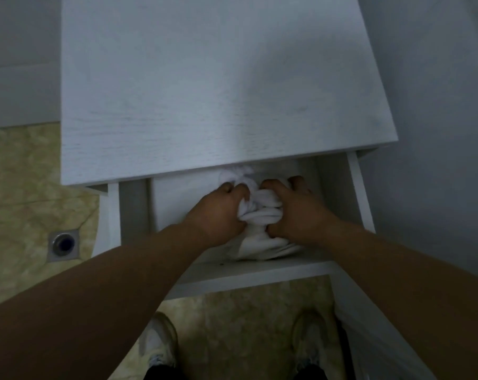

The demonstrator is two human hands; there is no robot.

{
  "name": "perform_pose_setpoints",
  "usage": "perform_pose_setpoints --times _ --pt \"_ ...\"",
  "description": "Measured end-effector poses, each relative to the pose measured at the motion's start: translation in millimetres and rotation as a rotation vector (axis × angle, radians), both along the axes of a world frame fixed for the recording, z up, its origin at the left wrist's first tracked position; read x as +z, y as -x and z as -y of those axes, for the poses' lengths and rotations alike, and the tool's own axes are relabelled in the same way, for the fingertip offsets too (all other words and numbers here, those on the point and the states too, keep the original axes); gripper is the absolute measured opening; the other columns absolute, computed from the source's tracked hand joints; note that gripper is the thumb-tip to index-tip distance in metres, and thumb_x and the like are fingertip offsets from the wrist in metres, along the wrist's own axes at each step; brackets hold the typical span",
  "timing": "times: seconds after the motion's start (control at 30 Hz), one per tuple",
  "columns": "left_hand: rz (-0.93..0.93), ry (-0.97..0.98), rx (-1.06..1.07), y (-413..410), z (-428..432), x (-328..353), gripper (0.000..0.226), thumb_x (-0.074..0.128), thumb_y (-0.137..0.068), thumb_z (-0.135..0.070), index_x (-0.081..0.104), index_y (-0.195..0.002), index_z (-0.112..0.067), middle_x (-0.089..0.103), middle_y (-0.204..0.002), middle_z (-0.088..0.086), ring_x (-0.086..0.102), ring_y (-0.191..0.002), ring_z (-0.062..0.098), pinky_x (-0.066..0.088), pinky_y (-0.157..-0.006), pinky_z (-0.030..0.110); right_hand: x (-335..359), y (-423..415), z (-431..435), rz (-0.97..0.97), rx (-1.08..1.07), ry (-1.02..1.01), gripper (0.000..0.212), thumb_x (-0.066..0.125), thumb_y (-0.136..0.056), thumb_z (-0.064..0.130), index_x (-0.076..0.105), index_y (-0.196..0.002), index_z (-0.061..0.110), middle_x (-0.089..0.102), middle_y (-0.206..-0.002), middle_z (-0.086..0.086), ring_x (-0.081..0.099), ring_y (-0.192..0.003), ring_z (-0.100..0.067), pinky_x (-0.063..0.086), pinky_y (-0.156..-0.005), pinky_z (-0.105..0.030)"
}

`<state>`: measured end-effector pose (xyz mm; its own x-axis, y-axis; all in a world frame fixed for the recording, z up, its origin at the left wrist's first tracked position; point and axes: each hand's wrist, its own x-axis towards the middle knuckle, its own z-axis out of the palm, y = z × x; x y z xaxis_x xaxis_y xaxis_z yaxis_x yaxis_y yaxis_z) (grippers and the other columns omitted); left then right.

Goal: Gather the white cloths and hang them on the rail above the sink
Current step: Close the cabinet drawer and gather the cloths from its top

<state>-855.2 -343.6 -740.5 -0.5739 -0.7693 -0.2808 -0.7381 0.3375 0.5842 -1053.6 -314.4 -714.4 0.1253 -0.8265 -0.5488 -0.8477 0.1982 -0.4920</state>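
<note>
Bunched white cloths (259, 215) on shelf (259, 272)

Your left hand (218, 209) and right hand (296, 212) reach forward and down, side by side, fingers curled, both gripping cloths (259, 215).

We see a white cabinet (218, 91) in dim light; left of it, mottled yellow floor (21, 174) with a drain (63, 244); right, grey wall (437, 105).

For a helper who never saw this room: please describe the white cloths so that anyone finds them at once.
Find the big white cabinet top. In the open compartment under its front edge, the left hand and right hand grip the white cloths. Everything around them is flat and hard; only they are soft and crumpled.
</note>
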Motion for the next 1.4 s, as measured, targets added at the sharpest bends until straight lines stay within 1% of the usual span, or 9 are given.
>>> perform_pose_setpoints --times 0.13,0.3,0.47,0.57,0.77,0.87,0.93,1.07,1.4 --pt "-0.065 0.093 -0.024 -5 -4 46 0.040 0.071 -0.076 -0.025 0.063 -0.113 -0.011 0.064 -0.101 0.012 0.065 -0.082 0.031 0.053 -0.068 0.032 43 -8 -12 0.119 -0.035 0.098 0.076 0.079 -0.069 0.025 0.046 -0.138 0.033 0.037 -0.120 -0.007 0.051 -0.106 -0.029 0.048 -0.096 -0.038" --pt "-0.138 0.221 -0.112 -25 -1 137 0.045 0.059 -0.076 -0.038 0.057 -0.116 -0.019 0.064 -0.101 0.004 0.061 -0.082 0.018 0.045 -0.065 0.022 126 -8 -8 0.172 0.019 0.144 0.078 0.079 -0.069 0.029 0.042 -0.137 0.042 0.027 -0.124 0.007 0.046 -0.102 -0.009 0.036 -0.084 -0.006" --pt "-0.141 0.373 -0.078 -26 63 228 0.033 0.071 -0.078 -0.021 0.059 -0.108 -0.017 0.059 -0.093 0.004 0.059 -0.077 0.021 0.045 -0.059 0.028 205 -8 55 0.209 -0.028 0.307 0.073 0.071 -0.063 0.045 0.038 -0.129 0.051 0.027 -0.126 0.007 0.052 -0.096 -0.010 0.038 -0.082 -0.008" --pt "-0.062 0.459 -0.001 -25 111 260 0.044 0.073 -0.077 -0.021 0.059 -0.118 -0.017 0.055 -0.098 0.007 0.056 -0.086 0.027 0.042 -0.067 0.030 226 -7 105 0.191 -0.060 0.394 0.075 0.077 -0.069 0.034 0.041 -0.133 0.047 0.029 -0.122 0.004 0.053 -0.095 -0.014 0.038 -0.081 -0.012" --pt "0.429 0.261 0.155 -37 170 240 0.107 0.075 -0.069 -0.063 0.015 -0.152 -0.035 0.017 -0.158 0.011 0.013 -0.145 0.035 0.022 -0.113 0.055 197 9 169 0.011 -0.160 0.367 0.097 0.080 -0.076 0.038 0.019 -0.150 0.048 0.010 -0.157 -0.007 0.029 -0.140 -0.033 0.032 -0.109 -0.036" --pt "0.505 0.219 0.202 -46 159 211 0.112 0.064 -0.071 -0.073 -0.001 -0.154 -0.034 -0.004 -0.163 0.008 -0.013 -0.148 0.033 0.006 -0.116 0.062 172 6 147 -0.067 -0.183 0.384 0.100 0.076 -0.078 0.045 0.010 -0.153 0.047 0.001 -0.163 -0.007 0.007 -0.149 -0.031 0.022 -0.115 -0.048" --pt "0.535 0.247 0.155 -53 135 191 0.110 0.055 -0.074 -0.079 -0.005 -0.154 -0.033 -0.009 -0.163 0.009 -0.019 -0.147 0.033 0.002 -0.116 0.062 156 1 109 -0.113 -0.119 0.529 0.091 0.074 -0.078 0.042 0.023 -0.153 0.037 0.018 -0.159 -0.013 0.019 -0.145 -0.033 0.029 -0.111 -0.051" --pt "0.560 0.296 0.150 -68 104 170 0.105 0.042 -0.077 -0.083 -0.007 -0.153 -0.030 -0.011 -0.163 0.010 -0.021 -0.147 0.033 0.001 -0.116 0.061 127 6 37 -0.156 -0.084 0.671 0.078 0.069 -0.072 0.043 0.043 -0.141 0.019 0.044 -0.139 -0.018 0.044 -0.126 -0.038 0.045 -0.099 -0.054" --pt "0.320 0.550 -0.039 -26 57 152 0.093 0.047 -0.080 -0.076 0.022 -0.152 -0.024 0.025 -0.157 0.013 0.012 -0.147 0.034 0.017 -0.116 0.059 94 5 14 -0.349 -0.166 0.516 0.080 0.073 -0.074 0.051 0.037 -0.143 0.032 0.036 -0.139 -0.012 0.042 -0.118 -0.035 0.047 -0.094 -0.046"
